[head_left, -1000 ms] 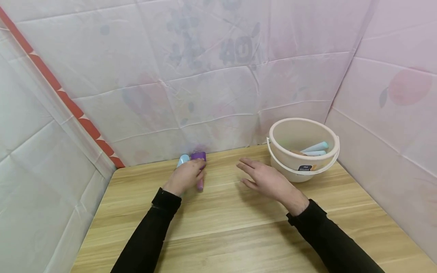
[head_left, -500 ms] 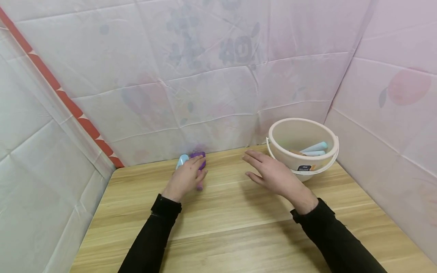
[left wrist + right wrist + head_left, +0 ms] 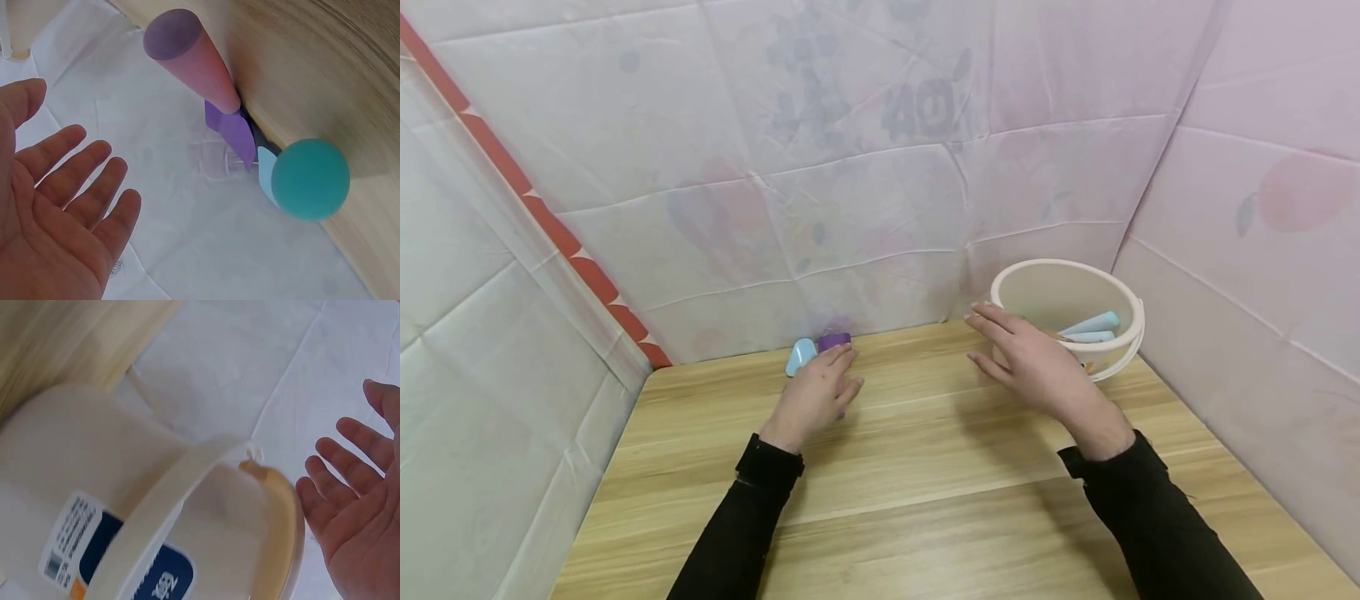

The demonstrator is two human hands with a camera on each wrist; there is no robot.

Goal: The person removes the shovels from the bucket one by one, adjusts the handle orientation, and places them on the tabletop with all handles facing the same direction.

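Purple-capped pink stick [image 3: 835, 342] lying near the far edge of the wooden table [image 3: 925, 500], toward its far left corner, touching a light blue stick [image 3: 801, 356] on its left side. Left hand [image 3: 815, 393] hovering over the near end of the pink stick, fingers straight and relaxed, grasping nothing. Fingertips [image 3: 845, 353] just short of the purple cap in the head view; contact with the stick not determinable there. Left wrist view: pink stick [image 3: 194, 61] and light blue stick [image 3: 309, 179] lying side by side at the foot of the white sheeting, a purple piece [image 3: 232, 128] between them; left hand [image 3: 59, 212] palm open, fingers [image 3: 94, 181] spread and clear of both sticks, a gap showing between fingertips and pink stick.

Right hand [image 3: 1037, 367] raised near the far right corner of the table, in front of the white bucket [image 3: 1131, 321], fingers extended and loose, holding nothing. Fingertips [image 3: 981, 312] level with the left rim of the bucket. Right wrist view: right hand [image 3: 359, 506] open beside the bucket's rim, white bucket [image 3: 112, 487] with handle lowered and a blue label on its wall. Two pale blue sticks [image 3: 1093, 327] resting inside the bucket. Black sleeves [image 3: 760, 492] on both forearms.
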